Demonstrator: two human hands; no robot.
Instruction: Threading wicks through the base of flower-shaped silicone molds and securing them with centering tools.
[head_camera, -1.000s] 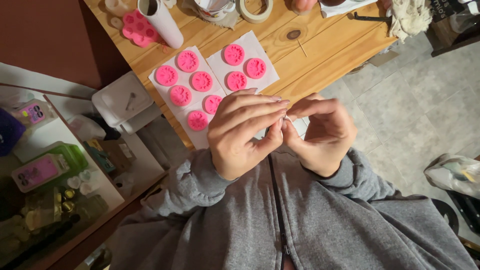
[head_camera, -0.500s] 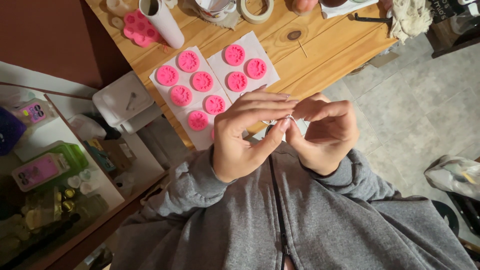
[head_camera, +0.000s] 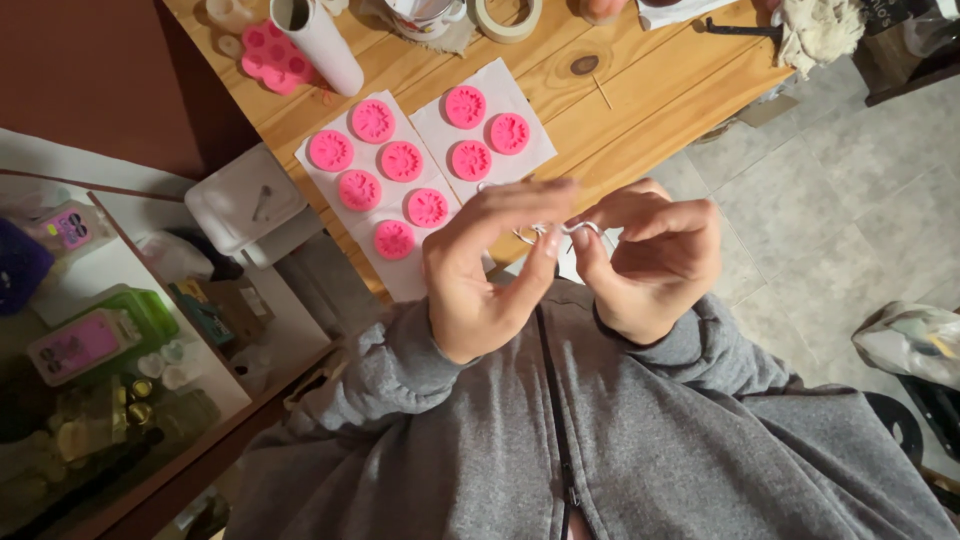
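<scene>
Looking down through the head camera, I see my left hand and right hand raised together over the near edge of the wooden table, fingertips meeting. Both hands pinch a small pale loop-shaped piece between thumb and forefinger; I cannot tell what it is made of. The other fingers of each hand curl loosely, and grey zip-up sleeves cover both forearms.

Just beyond the hands, two white paper sheets lie side by side near the table's near edge, carrying round pink flower-patterned pieces: six on the left sheet, three on the right. At the far edge stand a white tube, a pink mould touching it, and a tape roll. A white plastic box sits off the table's left side.
</scene>
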